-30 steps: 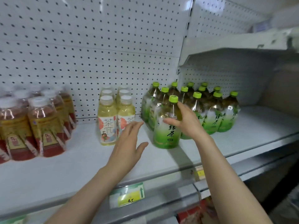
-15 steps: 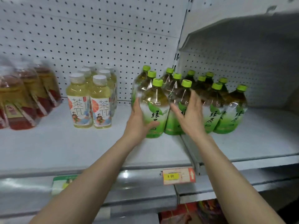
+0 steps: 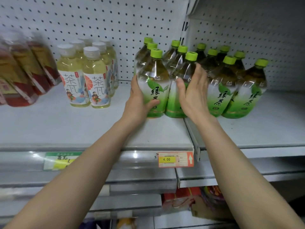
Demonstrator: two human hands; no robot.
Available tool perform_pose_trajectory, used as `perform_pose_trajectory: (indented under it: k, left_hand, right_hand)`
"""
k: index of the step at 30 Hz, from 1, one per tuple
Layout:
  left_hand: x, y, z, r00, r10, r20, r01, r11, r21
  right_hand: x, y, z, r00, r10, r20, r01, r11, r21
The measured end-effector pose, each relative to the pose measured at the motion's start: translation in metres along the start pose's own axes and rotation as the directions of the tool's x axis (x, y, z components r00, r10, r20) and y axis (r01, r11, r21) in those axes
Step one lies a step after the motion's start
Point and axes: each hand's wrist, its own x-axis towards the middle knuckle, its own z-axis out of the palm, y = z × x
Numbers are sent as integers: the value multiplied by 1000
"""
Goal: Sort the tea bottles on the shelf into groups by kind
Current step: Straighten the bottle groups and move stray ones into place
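Green tea bottle (image 3: 155, 80) at frame centre is gripped by the left hand (image 3: 138, 101); the right hand (image 3: 194, 96), flat and wide, should steady its neighbour (image 3: 172, 104) while both slide flush.

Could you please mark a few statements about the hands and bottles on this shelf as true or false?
1. The left hand grips a green-capped clear plastic tea bottle at the front of its group. True.
2. The right hand grips a white-capped pale yellow tea bottle. False: its straight fingers rest against green-capped bottles; the white-capped ones stand untouched to the left.
3. The white-capped bottles stand between the green-capped group and the blurred red-labelled bottles. True.
4. The orange price label on the grey shelf edge reads 9.00. False: it reads 4.00.
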Motion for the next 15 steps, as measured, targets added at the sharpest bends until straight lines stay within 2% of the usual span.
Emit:
perform_pose_trajectory:
  k: [8, 12, 15]
  left_hand:
    - [0, 2, -4, 999, -12, 36, 11, 999, 30]
    - [-2, 9, -18, 995, -6, 96, -5, 993, 120]
    - [-12, 17, -38, 990, 57, 129, -89, 962, 259]
  right_hand:
    - [1, 2, -2, 1000, -1, 5, 1, 1000, -21]
    - [0, -5, -11, 998, 33, 57, -31, 999, -40]
    - [-4, -16, -24, 998, 54, 40, -48, 987, -151]
